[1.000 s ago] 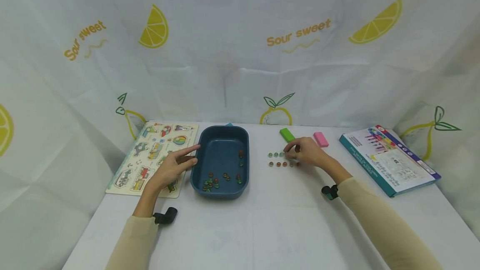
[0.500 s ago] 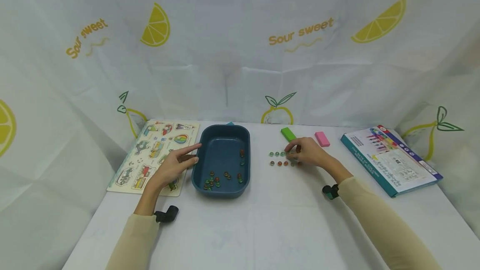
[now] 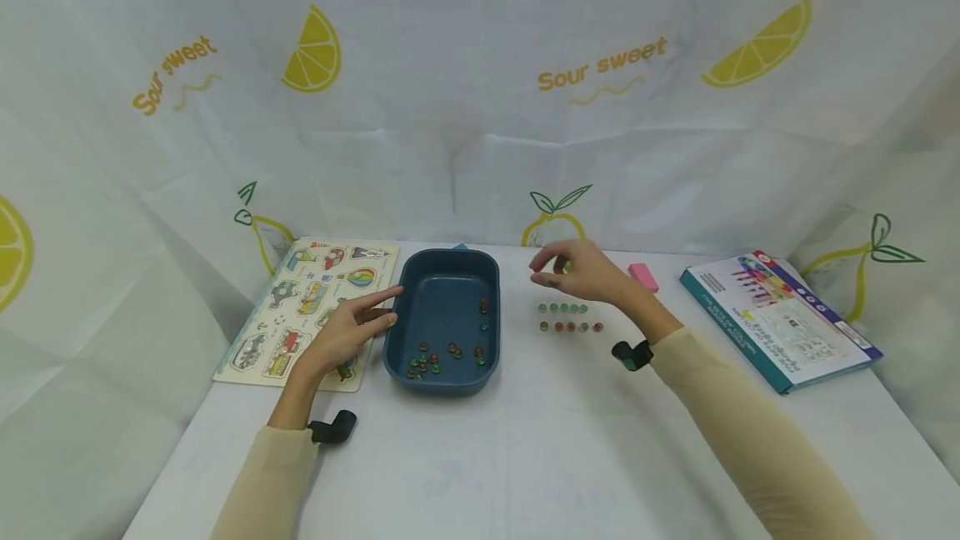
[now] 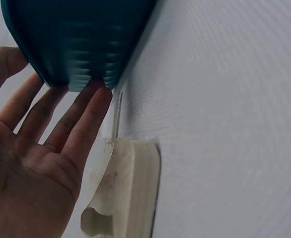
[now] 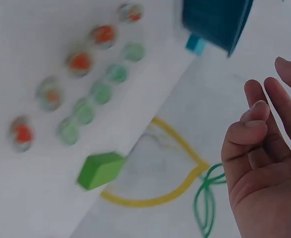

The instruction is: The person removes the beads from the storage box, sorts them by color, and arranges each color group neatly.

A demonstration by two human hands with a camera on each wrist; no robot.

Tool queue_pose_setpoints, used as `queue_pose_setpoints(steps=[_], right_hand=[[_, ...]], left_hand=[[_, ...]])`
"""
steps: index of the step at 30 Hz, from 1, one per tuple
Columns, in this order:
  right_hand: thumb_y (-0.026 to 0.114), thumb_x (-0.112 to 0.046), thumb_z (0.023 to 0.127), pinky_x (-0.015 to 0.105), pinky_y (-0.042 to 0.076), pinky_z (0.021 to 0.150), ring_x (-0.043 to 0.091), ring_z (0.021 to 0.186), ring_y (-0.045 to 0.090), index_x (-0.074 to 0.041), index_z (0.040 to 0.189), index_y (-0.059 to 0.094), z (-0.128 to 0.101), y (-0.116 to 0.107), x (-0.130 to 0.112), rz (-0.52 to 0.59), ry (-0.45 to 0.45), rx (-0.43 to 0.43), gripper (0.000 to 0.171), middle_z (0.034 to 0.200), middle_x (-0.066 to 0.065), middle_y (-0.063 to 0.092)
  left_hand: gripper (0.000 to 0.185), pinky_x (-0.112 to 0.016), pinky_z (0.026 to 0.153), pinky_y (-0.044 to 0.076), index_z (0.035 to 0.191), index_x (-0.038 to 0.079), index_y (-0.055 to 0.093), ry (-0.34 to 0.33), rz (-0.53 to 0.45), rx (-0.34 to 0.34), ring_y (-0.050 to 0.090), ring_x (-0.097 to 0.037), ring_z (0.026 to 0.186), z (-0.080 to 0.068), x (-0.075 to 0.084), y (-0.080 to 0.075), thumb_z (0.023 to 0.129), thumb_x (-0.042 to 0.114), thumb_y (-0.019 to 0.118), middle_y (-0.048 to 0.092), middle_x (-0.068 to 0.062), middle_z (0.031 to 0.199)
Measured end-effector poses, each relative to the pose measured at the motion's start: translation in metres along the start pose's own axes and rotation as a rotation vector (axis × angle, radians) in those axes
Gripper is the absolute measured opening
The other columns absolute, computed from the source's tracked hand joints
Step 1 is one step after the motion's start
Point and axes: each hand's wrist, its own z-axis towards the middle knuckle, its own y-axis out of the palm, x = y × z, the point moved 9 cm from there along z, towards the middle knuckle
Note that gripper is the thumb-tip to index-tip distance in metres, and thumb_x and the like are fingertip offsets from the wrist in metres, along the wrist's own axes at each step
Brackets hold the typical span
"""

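Observation:
A dark blue tray (image 3: 450, 256) stands mid-table with several glass marbles (image 3: 431, 358) on its floor. My left hand (image 3: 382, 311) lies flat beside it, and the straight fingers (image 4: 86, 106) touch the tray wall (image 4: 76, 44). Right of the tray, two short rows lie on the white table: green marbles (image 3: 564, 307) behind and red marbles (image 3: 570, 327) in front. My right hand (image 3: 547, 271) hovers above and behind these rows, its fingers (image 5: 257, 124) loosely curled and holding nothing. Both rows also show in the right wrist view as green marbles (image 5: 102, 93) and red marbles (image 5: 79, 61).
A wooden picture puzzle board (image 3: 307, 311) lies left of the tray, under my left palm. A green block (image 5: 101, 170) and a pink block (image 3: 642, 277) sit behind the rows. A boxed book (image 3: 780, 319) lies at the right. Printed cloth walls enclose the table.
My right hand has lifted off the marble rows and moved up and left, empty. The full green row now shows. My left hand has stayed at the tray.

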Motion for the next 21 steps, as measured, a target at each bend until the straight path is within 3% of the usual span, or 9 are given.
queue_pose_setpoints(steps=[5,11,16,21], right_hand=[[0.077,-0.024,0.098,0.03,0.059,0.075,0.017,0.09,0.071,-0.011,0.116,0.078,0.033,0.025,-0.07,-0.001,-0.147,-0.1,0.022,0.11,0.004,0.079],[0.076,-0.024,0.1,0.03,0.063,0.089,0.016,0.1,0.073,-0.011,0.119,0.078,0.067,0.08,-0.129,-0.04,-0.225,-0.275,0.024,0.114,0.003,0.079],[0.077,-0.016,0.099,0.027,0.062,0.093,0.016,0.105,0.074,-0.01,0.116,0.079,0.075,0.13,-0.152,-0.067,-0.239,-0.442,0.019,0.114,0.004,0.079],[0.079,-0.009,0.095,0.025,0.063,0.093,0.014,0.105,0.074,-0.013,0.114,0.08,0.069,0.164,-0.15,-0.158,-0.179,-0.609,0.019,0.116,0.002,0.08]], left_hand=[[0.056,-0.039,0.112,0.058,0.159,0.02,0.051,0.004,-0.007,-0.009,0.056,-0.04,0.145,0.0,0.0,0.0,0.107,0.028,0.066,0.051,-0.016,0.163],[0.056,-0.045,0.114,0.057,0.16,0.02,0.05,-0.002,-0.002,-0.014,0.056,-0.041,0.145,0.0,0.0,-0.001,0.107,0.03,0.066,0.048,-0.014,0.165],[0.056,-0.044,0.113,0.057,0.16,0.019,0.049,0.002,0.0,-0.014,0.057,-0.041,0.145,0.0,0.0,-0.002,0.107,0.029,0.065,0.048,-0.014,0.165],[0.055,-0.044,0.114,0.056,0.16,0.02,0.05,0.016,0.003,-0.019,0.055,-0.039,0.146,0.0,-0.001,-0.001,0.107,0.03,0.065,0.049,-0.014,0.165]])
